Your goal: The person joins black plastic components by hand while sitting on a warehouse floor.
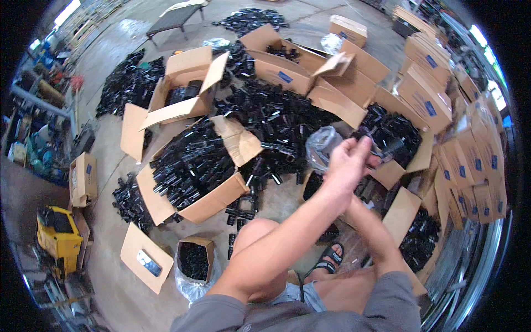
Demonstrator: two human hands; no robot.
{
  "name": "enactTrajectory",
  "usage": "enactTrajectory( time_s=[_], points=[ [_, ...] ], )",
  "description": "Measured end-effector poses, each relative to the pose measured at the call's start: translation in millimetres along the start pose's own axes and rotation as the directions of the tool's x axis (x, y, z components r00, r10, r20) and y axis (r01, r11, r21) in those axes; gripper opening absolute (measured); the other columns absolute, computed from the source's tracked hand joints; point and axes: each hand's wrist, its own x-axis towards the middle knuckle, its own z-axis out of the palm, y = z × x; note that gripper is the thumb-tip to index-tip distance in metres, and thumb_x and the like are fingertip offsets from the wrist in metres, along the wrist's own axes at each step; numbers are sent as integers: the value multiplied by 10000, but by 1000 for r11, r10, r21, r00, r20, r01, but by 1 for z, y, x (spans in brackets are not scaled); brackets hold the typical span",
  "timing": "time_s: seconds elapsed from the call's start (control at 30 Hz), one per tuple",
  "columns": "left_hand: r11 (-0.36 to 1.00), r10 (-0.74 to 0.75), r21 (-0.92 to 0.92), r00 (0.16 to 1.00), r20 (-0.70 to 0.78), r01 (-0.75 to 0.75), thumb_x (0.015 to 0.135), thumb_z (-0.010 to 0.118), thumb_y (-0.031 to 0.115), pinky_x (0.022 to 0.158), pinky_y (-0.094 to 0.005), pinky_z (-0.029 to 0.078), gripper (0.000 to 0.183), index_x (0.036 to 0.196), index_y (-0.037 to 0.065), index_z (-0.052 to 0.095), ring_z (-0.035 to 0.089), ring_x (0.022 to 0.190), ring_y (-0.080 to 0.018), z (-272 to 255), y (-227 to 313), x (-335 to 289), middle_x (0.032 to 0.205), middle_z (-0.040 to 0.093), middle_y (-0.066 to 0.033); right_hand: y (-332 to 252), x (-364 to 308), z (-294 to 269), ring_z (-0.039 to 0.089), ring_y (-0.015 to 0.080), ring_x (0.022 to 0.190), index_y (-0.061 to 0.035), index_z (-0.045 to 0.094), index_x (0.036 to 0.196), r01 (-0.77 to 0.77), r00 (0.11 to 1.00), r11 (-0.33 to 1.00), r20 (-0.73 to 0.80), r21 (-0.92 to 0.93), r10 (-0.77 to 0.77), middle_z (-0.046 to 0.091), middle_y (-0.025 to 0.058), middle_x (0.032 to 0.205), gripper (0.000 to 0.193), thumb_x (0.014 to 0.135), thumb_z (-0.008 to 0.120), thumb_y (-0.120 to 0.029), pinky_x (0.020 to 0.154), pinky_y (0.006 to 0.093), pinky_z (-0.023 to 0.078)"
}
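My left hand (pixel 349 156) reaches out ahead and to the right, its fingers curled inward. Blurred dark shapes show around the fingertips, so what it grips is unclear. My right forearm (pixel 376 232) rises behind the left wrist, which mostly hides the right hand. Just beyond the hands stands an open cardboard box (pixel 423 152) filled with black tubular parts (pixel 395 130). A clear plastic bag (pixel 322 148) lies immediately left of my left hand. Nearer to me on the right, another open carton (pixel 402 213) holds more black parts (pixel 420 238).
A large open carton (pixel 213 202) heaped with black parts sits left of centre. Loose black parts (pixel 276 119) cover the floor beyond it. Stacked cartons (pixel 470 160) line the right side. A bag-lined small box (pixel 210 260) and a phone (pixel 149 263) on cardboard are near my left.
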Motion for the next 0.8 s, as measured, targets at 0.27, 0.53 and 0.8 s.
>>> enactTrajectory(
  time_s=[0.27, 0.53, 0.8],
  points=[
    [970, 2, -243, 999, 43, 8, 1029, 552, 403, 853, -312, 553, 341, 1167, 99, 622, 636, 925, -174, -18, 20, -5, 1085, 671, -55, -79, -84, -207, 660, 104, 775, 37, 695, 1068, 405, 836, 364, -501, 839, 223, 725, 69, 889, 181, 919, 706, -66, 712, 269, 552],
    [994, 37, -110, 992, 120, -23, 1021, 573, 390, 884, -328, 562, 334, 1147, 86, 627, 677, 995, -178, 6, -5, -25, 1109, 697, -56, -85, -159, -225, 657, 77, 748, 17, 713, 999, 487, 729, 356, -595, 798, 338, 725, 50, 873, 118, 887, 738, -11, 684, 220, 536],
    [988, 154, -64, 960, 232, -143, 1047, 539, 303, 961, -368, 532, 305, 1237, 65, 567, 667, 1092, -196, 26, -21, -40, 1239, 671, -93, -75, -167, -218, 675, 108, 749, 25, 686, 984, 581, 676, 243, -627, 777, 387, 727, 88, 886, 88, 901, 714, 13, 690, 243, 562]
  ],
)
